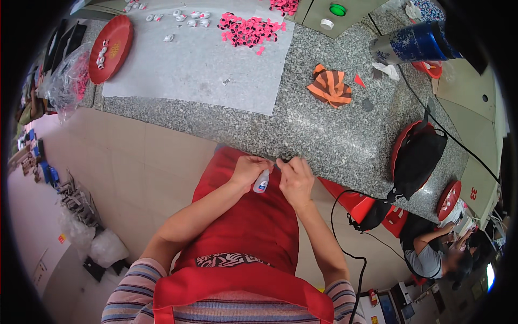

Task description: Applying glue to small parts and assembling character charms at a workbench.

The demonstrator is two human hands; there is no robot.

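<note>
Left hand (247, 170) is clenching a small white glue bottle (261, 182), tip hanging down over the red apron (243, 216), likely to keep glue at the nozzle. Right hand (294, 178) is pinching something tiny at 12 o'clock against the granite counter (324, 129) edge; can't tell what.

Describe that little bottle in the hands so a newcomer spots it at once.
Start at the grey speckled granite counter and follow its near edge to where both hands meet above the red apron. The small white squeeze bottle hangs from the left hand, beside the right hand. It is the only white thing there, with a blue-and-red label.
</note>
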